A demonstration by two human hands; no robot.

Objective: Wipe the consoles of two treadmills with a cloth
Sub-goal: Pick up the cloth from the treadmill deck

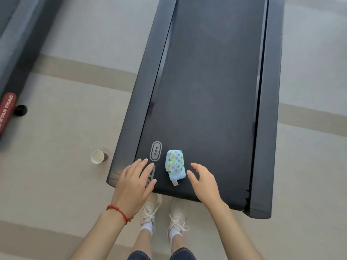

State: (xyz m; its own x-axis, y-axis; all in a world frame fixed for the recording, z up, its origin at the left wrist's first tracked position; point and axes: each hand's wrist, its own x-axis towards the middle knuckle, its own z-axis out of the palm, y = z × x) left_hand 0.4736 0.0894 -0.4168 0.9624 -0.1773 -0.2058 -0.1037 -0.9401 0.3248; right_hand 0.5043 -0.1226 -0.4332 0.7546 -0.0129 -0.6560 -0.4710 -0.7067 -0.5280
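Floor: pale grey-beige, crossed by darker tan bands; it fills the 9 o'clock side and the far 3 o'clock edge.
Treadmill: dark grey deck running from 12 o'clock down to its rear end near centre; grey side rails flank it.
Belt: black, matte, with an oval arrow mark printed near its rear end at 7 o'clock of the deck.
Second treadmill: only a dark edge shows at 10 o'clock, with a red end cap and a black wheel beside it.
Cup: paper, lying on its side on the floor at 8 o'clock, just beside the deck's left rail, mouth facing the camera.
Cloth: pale blue, folded, dotted in green, yellow and purple, lying on the belt near the rear end, just right of the oval mark, a white tag at its near end.
Left hand: palm down, fingers spread and extended, empty, over the rear left corner of the belt; contact with the belt cannot be told. A red string bracelet circles the wrist.
Right hand: open, fingers loosely curved, empty, just right of the cloth and apart from it.
Shoes: white, laced, on the floor at 6 o'clock behind the deck.
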